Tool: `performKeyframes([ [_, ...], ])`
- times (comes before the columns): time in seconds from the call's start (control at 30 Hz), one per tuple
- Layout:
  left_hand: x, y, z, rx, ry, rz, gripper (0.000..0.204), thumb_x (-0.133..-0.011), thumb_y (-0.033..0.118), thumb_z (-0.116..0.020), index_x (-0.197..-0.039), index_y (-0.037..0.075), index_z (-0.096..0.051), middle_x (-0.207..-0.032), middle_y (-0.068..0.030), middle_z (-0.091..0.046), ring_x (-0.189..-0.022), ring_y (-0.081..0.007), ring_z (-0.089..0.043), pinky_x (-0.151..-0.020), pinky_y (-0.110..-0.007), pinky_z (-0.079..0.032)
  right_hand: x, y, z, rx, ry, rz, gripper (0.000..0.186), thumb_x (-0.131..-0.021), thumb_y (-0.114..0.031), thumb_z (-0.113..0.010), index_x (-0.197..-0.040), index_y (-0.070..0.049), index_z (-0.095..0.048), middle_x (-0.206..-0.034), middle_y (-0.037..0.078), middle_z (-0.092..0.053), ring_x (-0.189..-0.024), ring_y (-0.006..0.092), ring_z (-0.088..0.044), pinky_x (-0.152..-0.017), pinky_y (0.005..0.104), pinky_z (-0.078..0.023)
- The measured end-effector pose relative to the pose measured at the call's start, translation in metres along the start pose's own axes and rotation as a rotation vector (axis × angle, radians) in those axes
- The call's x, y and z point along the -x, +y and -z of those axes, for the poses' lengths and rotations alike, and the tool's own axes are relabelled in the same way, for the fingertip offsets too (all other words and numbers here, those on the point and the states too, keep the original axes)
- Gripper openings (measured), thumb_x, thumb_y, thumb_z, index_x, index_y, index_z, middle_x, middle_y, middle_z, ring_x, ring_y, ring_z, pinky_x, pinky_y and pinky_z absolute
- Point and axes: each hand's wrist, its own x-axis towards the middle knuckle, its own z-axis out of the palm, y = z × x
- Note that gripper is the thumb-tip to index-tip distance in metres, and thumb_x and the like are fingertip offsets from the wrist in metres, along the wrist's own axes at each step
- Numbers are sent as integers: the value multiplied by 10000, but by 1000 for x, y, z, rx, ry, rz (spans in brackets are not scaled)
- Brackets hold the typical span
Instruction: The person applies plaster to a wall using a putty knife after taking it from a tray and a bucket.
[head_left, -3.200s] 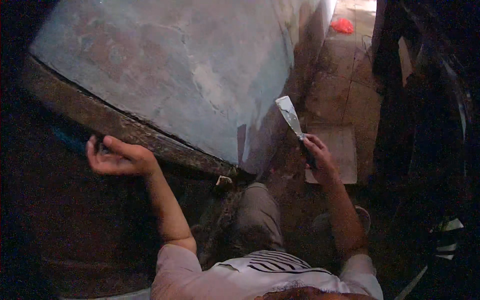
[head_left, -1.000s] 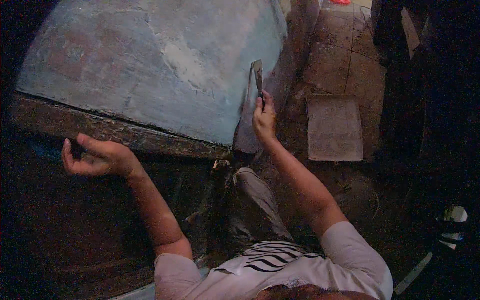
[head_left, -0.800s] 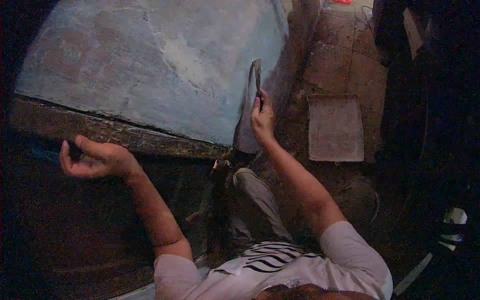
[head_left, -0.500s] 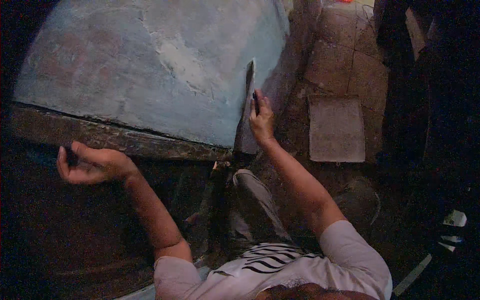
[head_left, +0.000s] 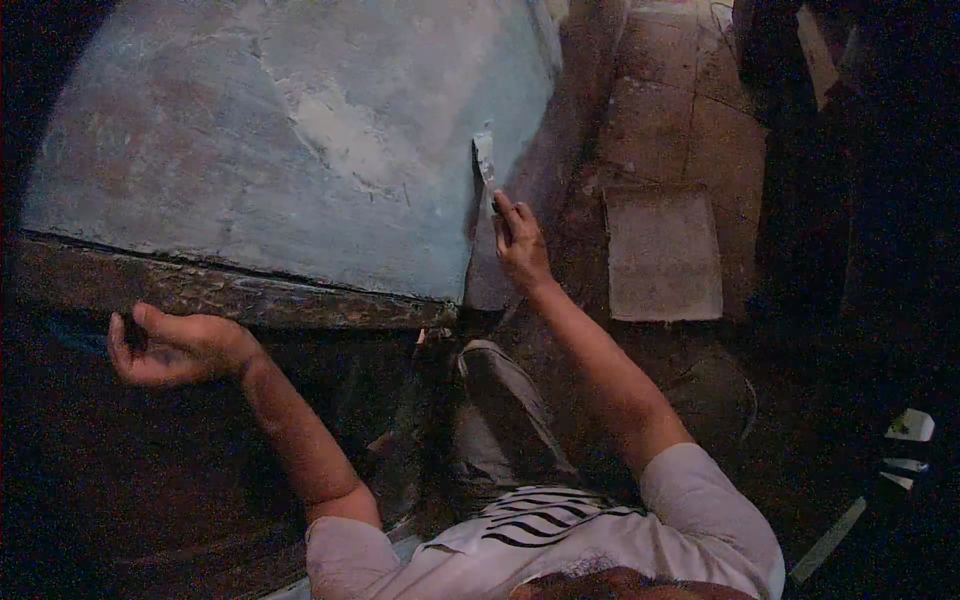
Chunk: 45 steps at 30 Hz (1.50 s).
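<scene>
My right hand (head_left: 523, 248) grips the handle of a putty knife (head_left: 486, 160). Its blade points away from me and lies against the right edge of a large, worn, light-blue panel (head_left: 230, 190). Pale grey smears show on the blade. A rough whitish patch (head_left: 345, 145) spreads over the panel to the left of the knife. At the far left my left hand (head_left: 180, 348) hovers close to the panel's dark lower border (head_left: 220, 280), holding nothing that I can see. Its fingers are loosely bent, with the thumb apart from them.
A pale square mat or board (head_left: 665, 255) lies on the brown tiled floor (head_left: 650, 120) to the right. My bent knee (head_left: 500, 380) is below the panel's corner. Several light-coloured pieces (head_left: 908, 426) lie at the dark right edge. Much of the surroundings is too dark to make out.
The putty knife has come slightly nearer and turned, so its smeared blade face now shows. My left hand has shifted slightly down and left. The view has moved a little too.
</scene>
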Motion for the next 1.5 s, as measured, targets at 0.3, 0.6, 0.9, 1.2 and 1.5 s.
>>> performKeyframes([
  [0.3,0,-8,0,-16,-20,-60,288,-911,161,-647,-1109,1,-511,-1113,-142,-524,-1012,-244,-519,-940,-391,-414,-4,-1,5,-15,20,-185,451,-927,-27,-561,-1364,-131,-519,-1066,168,-582,-980,337,-603,-814,396,-492],
  [0.6,3,-5,-2,45,-11,35,301,-909,161,-646,-1119,-2,-505,-1129,-146,-522,-1039,-258,-519,-966,-398,-401,-2,13,-5,88,-45,-37,466,-919,-6,-563,-1368,-120,-513,-1008,152,-549,-873,308,-586,-792,369,-490],
  [0.9,1,-1,-2,17,-18,5,291,-898,142,-652,-1106,-7,-513,-1120,-150,-533,-1027,-256,-527,-963,-398,-404,-14,0,10,67,140,0,536,-870,27,-580,-1371,-156,-518,-1058,144,-536,-894,331,-578,-810,375,-488],
  [1.2,4,-7,-3,49,-1,47,290,-890,164,-667,-1084,2,-526,-1096,-141,-542,-1013,-253,-528,-954,-401,-404,-15,-6,21,121,40,-72,543,-846,27,-562,-1355,-156,-520,-1016,169,-529,-939,370,-555,-822,429,-465],
  [1.5,5,2,-4,83,1,83,296,-895,174,-663,-1089,-1,-523,-1099,-141,-534,-1023,-255,-525,-946,-402,-409,-24,3,29,192,-117,-116,497,-870,-12,-569,-1336,-186,-539,-1007,150,-547,-908,344,-570,-782,413,-480],
])
